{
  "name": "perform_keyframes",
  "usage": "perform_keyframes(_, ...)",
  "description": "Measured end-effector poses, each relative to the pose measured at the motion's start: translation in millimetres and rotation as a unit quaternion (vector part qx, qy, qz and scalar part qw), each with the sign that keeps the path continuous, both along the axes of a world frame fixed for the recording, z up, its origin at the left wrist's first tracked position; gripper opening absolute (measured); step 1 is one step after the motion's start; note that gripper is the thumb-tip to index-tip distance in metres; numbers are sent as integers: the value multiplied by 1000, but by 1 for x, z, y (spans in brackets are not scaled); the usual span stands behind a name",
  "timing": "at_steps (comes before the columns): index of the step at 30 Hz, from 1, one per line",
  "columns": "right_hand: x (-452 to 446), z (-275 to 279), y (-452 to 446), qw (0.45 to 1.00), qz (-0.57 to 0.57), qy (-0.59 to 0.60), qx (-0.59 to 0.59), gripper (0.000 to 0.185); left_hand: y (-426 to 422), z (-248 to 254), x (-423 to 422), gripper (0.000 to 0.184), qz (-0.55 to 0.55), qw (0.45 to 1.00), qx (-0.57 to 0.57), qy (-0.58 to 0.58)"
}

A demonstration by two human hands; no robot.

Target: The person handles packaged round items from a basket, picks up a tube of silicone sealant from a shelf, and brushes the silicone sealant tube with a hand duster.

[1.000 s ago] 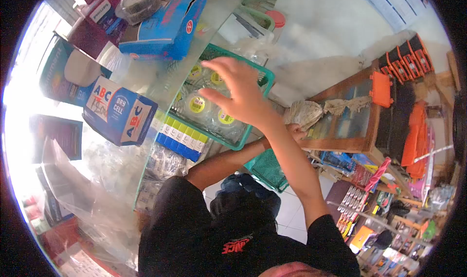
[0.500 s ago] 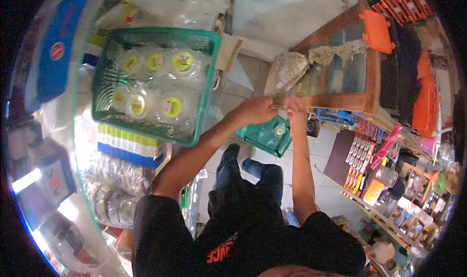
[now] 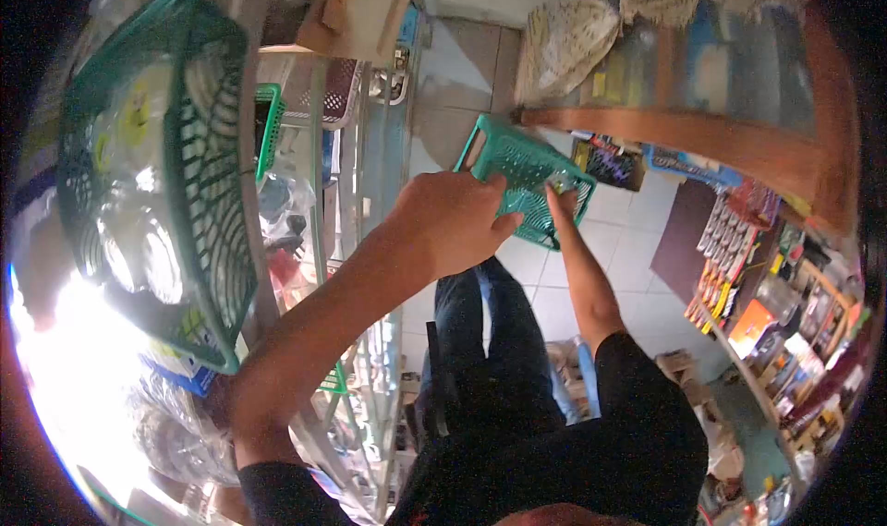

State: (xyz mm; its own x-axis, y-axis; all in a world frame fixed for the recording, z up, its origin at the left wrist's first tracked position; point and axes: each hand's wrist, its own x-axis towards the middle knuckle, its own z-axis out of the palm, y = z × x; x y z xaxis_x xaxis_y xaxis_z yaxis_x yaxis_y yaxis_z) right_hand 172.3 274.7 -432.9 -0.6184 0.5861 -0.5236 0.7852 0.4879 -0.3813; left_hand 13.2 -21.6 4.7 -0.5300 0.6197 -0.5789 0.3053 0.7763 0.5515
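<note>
Just above the middle of the view, the left hand (image 3: 453, 221) hangs half-curled, thumb apart, nothing visible in it. Beyond, toward two o'clock, the right hand (image 3: 565, 205) reaches into a green basket (image 3: 510, 147) on the floor; I cannot tell whether it grips anything. The basket looks light and stiff, best lifted by its rim. Compared with half a second ago, the hands stand farther apart.
</note>
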Motion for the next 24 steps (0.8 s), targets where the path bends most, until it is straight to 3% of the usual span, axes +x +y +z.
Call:
perform_keyframes(1,4,-23,4,998,-10,-46,31,86,-1,-1,0,44,-7,1000,-19,8)
perform_keyframes(3,-5,-2,-12,995,-34,-69,65,98,-6,-1,1,45,-33,999,-33,14)
perform_keyframes(6,-19,12,-29,974,-12,-157,162,97,-5,5,-3,44,-48,998,-45,15)
perform_keyframes(9,-24,14,-42,964,38,-164,207,95,-10,4,-3,46,-43,997,-51,24)
perform_keyframes(16,-37,29,-76,963,68,-171,195,87,-20,-2,-3,55,-54,985,-159,37)
perform_keyframes(24,-42,28,-127,991,41,-36,125,73,-23,-2,-1,53,-25,988,-143,45)
